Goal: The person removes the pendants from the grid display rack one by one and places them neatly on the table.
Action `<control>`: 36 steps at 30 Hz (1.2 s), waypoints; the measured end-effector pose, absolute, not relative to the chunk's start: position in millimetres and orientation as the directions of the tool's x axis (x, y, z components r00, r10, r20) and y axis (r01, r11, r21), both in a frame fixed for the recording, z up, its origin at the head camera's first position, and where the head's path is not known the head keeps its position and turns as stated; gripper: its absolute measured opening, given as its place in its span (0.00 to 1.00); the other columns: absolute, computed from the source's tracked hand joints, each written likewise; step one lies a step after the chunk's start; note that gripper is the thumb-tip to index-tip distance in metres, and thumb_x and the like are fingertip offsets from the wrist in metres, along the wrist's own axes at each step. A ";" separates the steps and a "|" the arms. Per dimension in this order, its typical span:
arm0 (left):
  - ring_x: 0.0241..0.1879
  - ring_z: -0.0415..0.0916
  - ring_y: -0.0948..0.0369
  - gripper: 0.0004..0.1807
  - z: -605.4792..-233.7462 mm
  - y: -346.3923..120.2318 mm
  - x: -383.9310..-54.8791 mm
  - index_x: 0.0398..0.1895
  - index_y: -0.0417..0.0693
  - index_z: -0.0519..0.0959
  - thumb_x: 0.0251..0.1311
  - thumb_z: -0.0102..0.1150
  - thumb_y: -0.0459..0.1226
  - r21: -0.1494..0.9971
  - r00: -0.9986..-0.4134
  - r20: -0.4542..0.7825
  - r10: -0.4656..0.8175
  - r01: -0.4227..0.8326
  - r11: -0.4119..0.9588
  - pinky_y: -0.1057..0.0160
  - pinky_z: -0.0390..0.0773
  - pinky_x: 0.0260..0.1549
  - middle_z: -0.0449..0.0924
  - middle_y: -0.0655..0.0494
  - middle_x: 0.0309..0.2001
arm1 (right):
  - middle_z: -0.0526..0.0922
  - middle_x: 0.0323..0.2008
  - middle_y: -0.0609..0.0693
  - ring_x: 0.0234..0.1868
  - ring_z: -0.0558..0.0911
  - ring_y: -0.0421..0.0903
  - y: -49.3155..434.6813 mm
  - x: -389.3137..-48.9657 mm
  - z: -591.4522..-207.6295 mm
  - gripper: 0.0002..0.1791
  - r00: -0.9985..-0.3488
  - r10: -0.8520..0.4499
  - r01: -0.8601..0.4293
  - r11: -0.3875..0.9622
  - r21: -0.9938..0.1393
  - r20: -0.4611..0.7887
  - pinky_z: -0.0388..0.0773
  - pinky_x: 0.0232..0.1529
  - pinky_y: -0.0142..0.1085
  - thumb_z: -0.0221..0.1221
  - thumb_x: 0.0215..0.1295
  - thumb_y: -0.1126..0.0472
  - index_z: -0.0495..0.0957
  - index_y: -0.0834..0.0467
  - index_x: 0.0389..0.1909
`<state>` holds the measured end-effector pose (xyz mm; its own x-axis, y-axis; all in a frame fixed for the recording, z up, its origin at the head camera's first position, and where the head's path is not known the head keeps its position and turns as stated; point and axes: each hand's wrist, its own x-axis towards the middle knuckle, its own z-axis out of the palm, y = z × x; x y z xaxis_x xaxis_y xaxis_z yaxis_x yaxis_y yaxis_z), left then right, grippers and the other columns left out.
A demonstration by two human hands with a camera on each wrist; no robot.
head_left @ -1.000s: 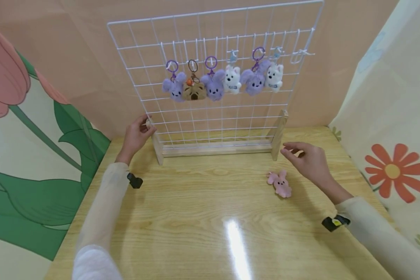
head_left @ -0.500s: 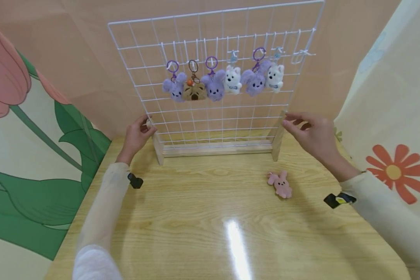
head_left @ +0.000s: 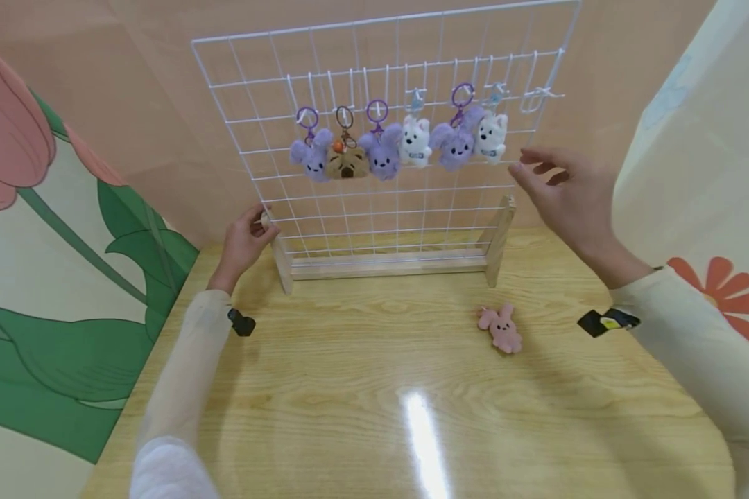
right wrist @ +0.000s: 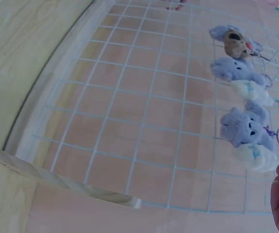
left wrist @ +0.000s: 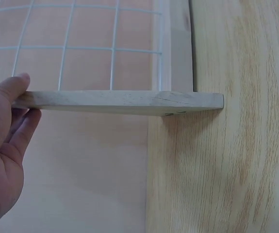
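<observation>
On yellowish wood-grain surface (head_left: pixel 324 360), white wire grid (head_left: pixel 387 20) in pale wooden stand (head_left: pixel 387 266). Pinching its left post (left wrist: pixel 110 98) with left hand (head_left: pixel 245 242); right hand (head_left: pixel 574 197) near the grid, thumb and forefinger apart. On white hooks (head_left: pixel 537 92), purple (head_left: pixel 383 156), brown (head_left: pixel 347 165), white plush keychains (head_left: pixel 415 142); on the surface, pink plush rabbit (head_left: pixel 504 333).

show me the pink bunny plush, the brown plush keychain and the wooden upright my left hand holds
Pink bunny plush (head_left: pixel 505 335), head view: on its body.
Brown plush keychain (head_left: pixel 348 165), head view: on its face.
Wooden upright (left wrist: pixel 115 99), left wrist view: midway along its edge.
</observation>
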<state>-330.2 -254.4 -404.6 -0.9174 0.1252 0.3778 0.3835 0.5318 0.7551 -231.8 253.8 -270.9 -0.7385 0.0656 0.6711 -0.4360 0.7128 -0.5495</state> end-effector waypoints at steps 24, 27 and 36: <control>0.52 0.77 0.49 0.27 -403.8 -255.4 -331.2 0.63 0.40 0.70 0.61 0.63 0.36 0.765 -0.921 0.370 0.124 0.377 0.522 0.64 0.81 0.49 0.75 0.38 0.55 | 0.86 0.43 0.47 0.35 0.81 0.29 222.7 -277.4 -236.9 0.17 -0.630 0.236 -0.448 0.668 -0.595 0.740 0.80 0.37 0.20 0.64 0.59 0.48 0.86 0.54 0.43; 0.52 0.78 0.49 0.27 -403.7 -255.3 -330.5 0.62 0.40 0.70 0.61 0.62 0.36 0.761 -0.920 0.371 0.122 0.377 0.528 0.63 0.81 0.49 0.75 0.39 0.55 | 0.86 0.43 0.47 0.36 0.82 0.30 219.6 -281.8 -237.4 0.17 -0.627 0.231 -0.447 0.674 -0.587 0.744 0.80 0.37 0.20 0.64 0.59 0.47 0.86 0.52 0.44; 0.52 0.77 0.47 0.27 -403.9 -253.8 -329.6 0.62 0.39 0.70 0.60 0.62 0.34 0.774 -0.922 0.364 0.129 0.377 0.509 0.62 0.81 0.49 0.75 0.37 0.55 | 0.87 0.39 0.48 0.30 0.79 0.28 214.1 -292.9 -235.8 0.17 -0.637 0.259 -0.395 0.699 -0.596 0.726 0.75 0.31 0.17 0.63 0.59 0.45 0.86 0.53 0.41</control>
